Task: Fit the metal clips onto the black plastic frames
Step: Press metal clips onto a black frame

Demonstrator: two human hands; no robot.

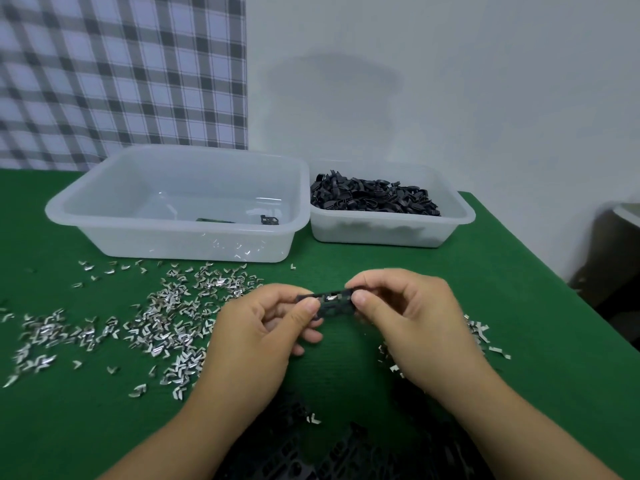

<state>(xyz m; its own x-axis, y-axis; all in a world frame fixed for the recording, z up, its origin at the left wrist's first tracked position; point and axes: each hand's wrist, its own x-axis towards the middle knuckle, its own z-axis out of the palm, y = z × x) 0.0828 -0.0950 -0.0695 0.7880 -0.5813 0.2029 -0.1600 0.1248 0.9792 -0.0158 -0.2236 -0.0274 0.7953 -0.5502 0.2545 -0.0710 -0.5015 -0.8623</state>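
**Both hands on one frame, clip at its top edge**

From the head camera we see our left hand [256, 337] and right hand [412, 327] meeting just below the middle of the view, above the green table cover [519, 306]. Between them we hold one black plastic frame [334, 303]. The left thumb and fingers pinch its nine o'clock end, and the right thumb and forefinger pinch its three o'clock end. A small metal clip [330, 298] shows as a bright spot on the frame's upper edge. We cannot tell whether it is fully seated.

At nine o'clock from the hands, loose metal clips [156, 323] lie scattered widely over the cover. A smaller scatter of clips [485, 337] lies at three o'clock, just beside the right wrist. At six o'clock, between our forearms, a dark heap of frames [329, 452] fills the bottom edge, blurred.

At eleven o'clock stands a large translucent tub [194, 240] with a single black frame [269, 220] lying in it. Touching it, at one o'clock, a smaller tub [460, 209] holds a heap of black plastic pieces [374, 197].

Behind the tubs, a checked cloth [121, 74] hangs at ten o'clock, with a white wall [450, 81] at two o'clock.
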